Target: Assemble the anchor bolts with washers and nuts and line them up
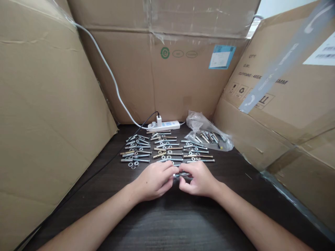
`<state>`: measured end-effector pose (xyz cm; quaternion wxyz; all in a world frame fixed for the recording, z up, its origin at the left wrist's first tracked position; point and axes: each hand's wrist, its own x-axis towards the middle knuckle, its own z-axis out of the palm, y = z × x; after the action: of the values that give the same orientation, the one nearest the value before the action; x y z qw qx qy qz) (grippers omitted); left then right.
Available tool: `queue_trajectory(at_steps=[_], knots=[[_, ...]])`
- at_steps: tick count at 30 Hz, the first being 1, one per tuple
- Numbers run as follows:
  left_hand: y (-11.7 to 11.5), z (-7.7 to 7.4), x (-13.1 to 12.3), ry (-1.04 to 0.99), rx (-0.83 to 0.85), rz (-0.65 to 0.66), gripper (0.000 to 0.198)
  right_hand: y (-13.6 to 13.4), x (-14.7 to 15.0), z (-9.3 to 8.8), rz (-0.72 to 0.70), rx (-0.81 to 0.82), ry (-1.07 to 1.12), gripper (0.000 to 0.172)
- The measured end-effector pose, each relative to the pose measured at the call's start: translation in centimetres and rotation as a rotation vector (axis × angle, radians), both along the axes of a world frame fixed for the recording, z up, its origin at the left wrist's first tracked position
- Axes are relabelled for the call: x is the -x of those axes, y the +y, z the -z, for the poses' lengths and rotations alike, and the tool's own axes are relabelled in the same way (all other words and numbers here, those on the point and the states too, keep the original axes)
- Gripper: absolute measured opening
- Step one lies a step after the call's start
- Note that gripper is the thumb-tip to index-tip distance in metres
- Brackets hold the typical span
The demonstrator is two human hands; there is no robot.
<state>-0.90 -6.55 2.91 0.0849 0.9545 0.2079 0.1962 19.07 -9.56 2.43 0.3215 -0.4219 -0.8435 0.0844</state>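
Note:
My left hand and my right hand meet over the dark table, both pinched on one metal bolt held level between them. The left fingertips close on its left end, where a nut or washer may sit; I cannot tell which. The right fingers wrap its right end. Just beyond my hands lie rows of several bolts with loose washers and nuts beside them.
A clear plastic bag with more bolts lies at the back right. A white power strip with a plugged charger and a white cable sits at the back. Large cardboard boxes wall in the left, back and right.

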Motion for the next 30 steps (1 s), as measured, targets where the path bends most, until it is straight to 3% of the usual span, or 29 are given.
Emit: queue_trajectory(at_steps=[7,22,30], knots=[[0.0,0.02,0.04,0.003,-0.028,0.011,0.013,0.05,-0.06,0.09,0.011,0.001,-0.014,0.012],[-0.13,0.29,0.09,-0.06,0.161,-0.046,0.012,0.04,0.05,0.42,-0.009,0.028,-0.028,0.015],[0.23,0.28,0.15,-0.085,0.158,0.04,0.016,0.06,0.17,0.1,-0.008,0.005,-0.022,0.015]])
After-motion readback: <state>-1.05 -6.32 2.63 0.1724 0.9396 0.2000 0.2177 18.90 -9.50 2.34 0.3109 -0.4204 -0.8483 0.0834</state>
